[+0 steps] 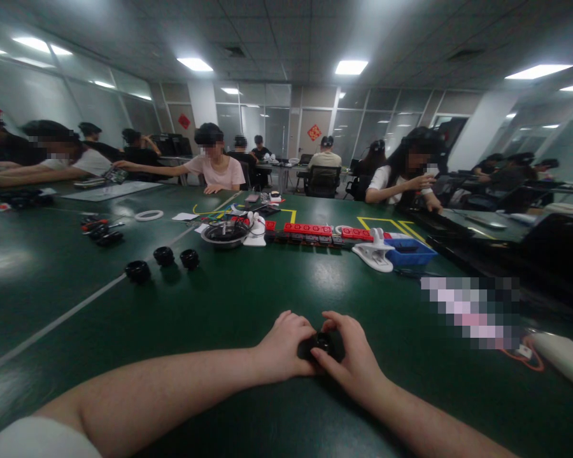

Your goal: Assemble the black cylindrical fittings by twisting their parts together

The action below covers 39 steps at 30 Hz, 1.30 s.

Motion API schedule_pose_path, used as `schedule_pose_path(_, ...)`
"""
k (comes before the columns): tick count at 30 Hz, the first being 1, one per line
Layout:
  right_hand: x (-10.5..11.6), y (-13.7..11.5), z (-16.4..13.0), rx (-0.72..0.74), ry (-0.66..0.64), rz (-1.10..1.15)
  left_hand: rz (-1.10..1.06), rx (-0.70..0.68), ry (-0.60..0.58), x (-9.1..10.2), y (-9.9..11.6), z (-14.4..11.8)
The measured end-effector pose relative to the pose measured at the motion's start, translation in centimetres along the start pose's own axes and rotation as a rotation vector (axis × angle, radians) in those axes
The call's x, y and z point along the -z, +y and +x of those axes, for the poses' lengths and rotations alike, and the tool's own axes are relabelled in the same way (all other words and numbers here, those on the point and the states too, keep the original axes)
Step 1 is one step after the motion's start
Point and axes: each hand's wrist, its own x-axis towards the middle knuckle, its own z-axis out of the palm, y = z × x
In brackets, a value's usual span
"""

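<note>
both hands meet low on the green tabletop (248,299): left hand (282,346) and right hand (351,359), each grip closed around one small black round part (321,343). it looks stiff, light and smooth, best pinched at its rim. fingers hide most of it. farther off sit three similar black parts (163,256), details too small to read.

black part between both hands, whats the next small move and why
Probably a slight twist or re-grip of the small black part. The left hand and right hand both pinch it low over the green table, and fingers hide most of it. Three similar black parts sit apart, farther off on the left.
</note>
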Motion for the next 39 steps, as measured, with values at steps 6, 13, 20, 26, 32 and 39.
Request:
schedule_pose_path(6, 0.2, -0.1, -0.2, 0.13, -0.041, 0.08, -0.002, 0.007, -0.012, 0.1, 0.0, 0.0)
schedule_pose_path(13, 0.7, -0.3, 0.0, 0.17, -0.081, 0.111, 0.016, 0.019, -0.031, 0.4, 0.2, 0.1)
schedule_pose_path(20, 0.6, 0.1, 0.4, 0.116, -0.149, 0.166, -0.023, 0.011, -0.034, -0.2, -0.3, 0.1)
schedule_pose_path(26, 0.4, 0.4, -0.1, 0.136, -0.097, 0.124, -0.011, -0.001, -0.022, -0.2, -0.3, 0.0)
schedule_pose_path(32, -0.1, 0.7, -0.2, 0.058, 0.083, -0.025, 0.008, -0.006, -0.006, -0.2, -0.2, 0.0)
schedule_pose_path(39, 0.0, -0.3, 0.1, 0.015, 0.051, -0.013, 0.002, -0.018, 0.005, -0.3, -0.2, 0.0)
